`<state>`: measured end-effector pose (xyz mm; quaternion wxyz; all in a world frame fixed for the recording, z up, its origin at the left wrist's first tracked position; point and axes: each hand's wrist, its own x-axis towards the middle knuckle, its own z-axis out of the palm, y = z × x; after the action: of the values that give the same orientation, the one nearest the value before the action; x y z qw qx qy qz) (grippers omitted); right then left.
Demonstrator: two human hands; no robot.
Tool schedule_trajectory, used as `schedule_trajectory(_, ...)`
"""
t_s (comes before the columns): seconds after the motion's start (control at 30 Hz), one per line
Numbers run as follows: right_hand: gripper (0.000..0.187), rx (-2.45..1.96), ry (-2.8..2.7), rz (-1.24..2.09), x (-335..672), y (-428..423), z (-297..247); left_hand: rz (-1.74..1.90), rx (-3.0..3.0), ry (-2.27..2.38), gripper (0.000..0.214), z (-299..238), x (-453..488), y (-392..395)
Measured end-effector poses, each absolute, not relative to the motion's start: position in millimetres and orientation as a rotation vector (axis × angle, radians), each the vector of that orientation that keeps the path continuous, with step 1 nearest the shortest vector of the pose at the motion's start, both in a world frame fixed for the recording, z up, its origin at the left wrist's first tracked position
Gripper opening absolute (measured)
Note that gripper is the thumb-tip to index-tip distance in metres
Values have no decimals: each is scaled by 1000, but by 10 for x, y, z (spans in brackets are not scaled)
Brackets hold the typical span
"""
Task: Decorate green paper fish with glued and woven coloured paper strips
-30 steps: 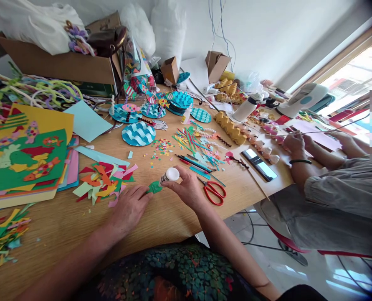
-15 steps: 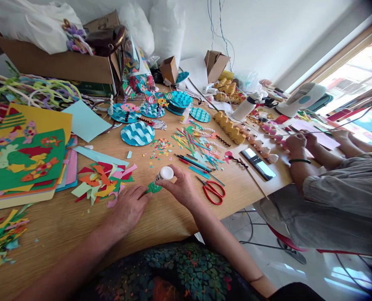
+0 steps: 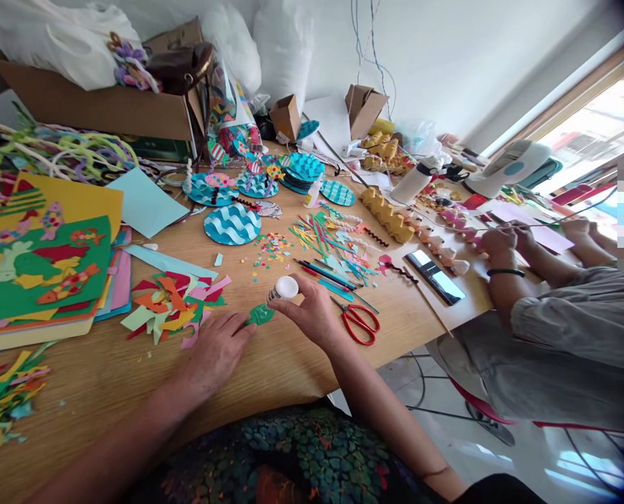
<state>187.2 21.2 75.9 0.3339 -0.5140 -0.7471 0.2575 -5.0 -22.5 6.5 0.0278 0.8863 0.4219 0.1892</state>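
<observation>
The left hand (image 3: 214, 353) lies flat on the table (image 3: 106, 392), fingers spread, its fingertips pinning the edge of a green piece (image 3: 260, 315) near the front rim. The right hand (image 3: 314, 315) is closed around a white glue (image 3: 283, 289), tipped nozzle-down onto that piece. The hands sit close together, meeting at the piece.

To glue it well, I'd keep the left fingertips on the outer edge only, clear of the wet area, and run the nozzle lightly so the thin paper doesn't buckle or slide. The scraps (image 3: 172, 304) lie just beside the left hand and could stick to stray glue. The scissors (image 3: 361, 322) lie near the right hand.

At the back left a big box (image 3: 96, 108) holds white bags (image 3: 54, 42) and purple twists (image 3: 127, 70). Two small boxes (image 3: 285, 115) stand open further along; what is in them cannot be seen
</observation>
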Motion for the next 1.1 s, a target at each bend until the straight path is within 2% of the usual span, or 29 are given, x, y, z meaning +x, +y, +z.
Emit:
schedule_trajectory(0.43,20,-1345,-1947,684,1846,202,727,666,2731,1284,27,57,-59,-217)
schedule_trajectory(1.1,23,-1329,-1960,697,1791,169,717,589,2729,1330,27,52,-57,-227)
